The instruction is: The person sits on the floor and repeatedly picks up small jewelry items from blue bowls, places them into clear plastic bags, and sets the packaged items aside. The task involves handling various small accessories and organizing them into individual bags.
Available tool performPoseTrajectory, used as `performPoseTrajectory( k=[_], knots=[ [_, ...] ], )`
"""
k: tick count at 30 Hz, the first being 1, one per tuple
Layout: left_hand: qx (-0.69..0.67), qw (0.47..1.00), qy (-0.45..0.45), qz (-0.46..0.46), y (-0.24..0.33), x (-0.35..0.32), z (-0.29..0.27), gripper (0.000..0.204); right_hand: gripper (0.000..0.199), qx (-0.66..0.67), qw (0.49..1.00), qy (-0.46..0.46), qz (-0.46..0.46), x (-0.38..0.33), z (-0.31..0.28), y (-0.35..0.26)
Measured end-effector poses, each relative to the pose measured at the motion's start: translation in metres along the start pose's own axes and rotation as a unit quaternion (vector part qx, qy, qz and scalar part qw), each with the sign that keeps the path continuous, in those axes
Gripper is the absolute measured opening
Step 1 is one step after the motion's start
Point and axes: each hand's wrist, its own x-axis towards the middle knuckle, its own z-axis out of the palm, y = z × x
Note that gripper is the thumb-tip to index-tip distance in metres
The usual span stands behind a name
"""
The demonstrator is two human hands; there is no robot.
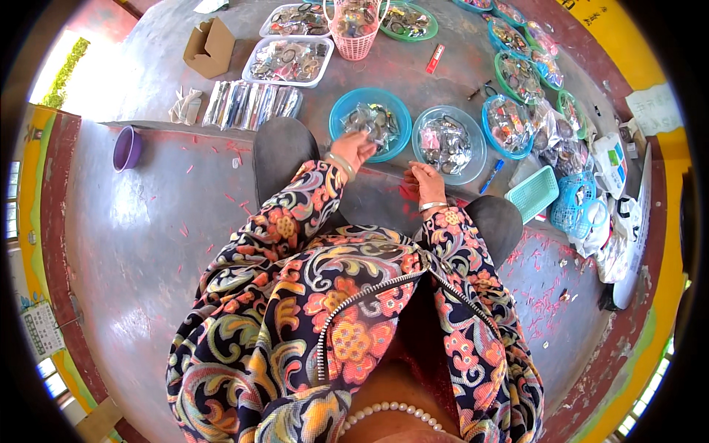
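Head view shows left hand [355, 147] half-curled at packets [380, 122], right hand [426, 181] loosely curled, any grip unclear, bowls [357, 100] loaded, work seemingly unfinished

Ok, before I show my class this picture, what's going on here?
Someone in a floral jacket has their left hand at the near side of a blue basin holding clear packets. Their right hand, fingers curled, is by the near edge of a pale basin of bagged items. Whether either hand grips anything is hard to tell. A blue pen lies right of the pale basin.
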Motion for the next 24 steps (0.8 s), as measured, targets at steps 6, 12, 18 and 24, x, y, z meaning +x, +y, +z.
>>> performPoseTrajectory(
  k=[6, 12, 18, 24],
  knots=[
    [0.145, 0.976, 0.121, -0.104, -0.015, 0.011, -0.007, 0.031, 0.017, -0.017, 1.0, -0.004, 0.008, 0.004, -0.004, 0.006],
    [0.171, 0.978, 0.06, -0.108, -0.018, 0.008, -0.008, 0.029, 0.018, -0.055, 0.997, -0.034, 0.047, 0.0, -0.003, 0.002],
    [0.196, 0.977, 0.021, -0.077, -0.018, 0.0, 0.001, 0.026, 0.02, -0.138, 0.99, 0.005, 0.014, 0.019, -0.021, 0.013],
    [0.252, 0.961, -0.048, -0.102, -0.021, -0.008, 0.006, 0.024, 0.024, -0.413, 0.879, 0.191, -0.143, 0.069, -0.061, 0.023]
  ],
)
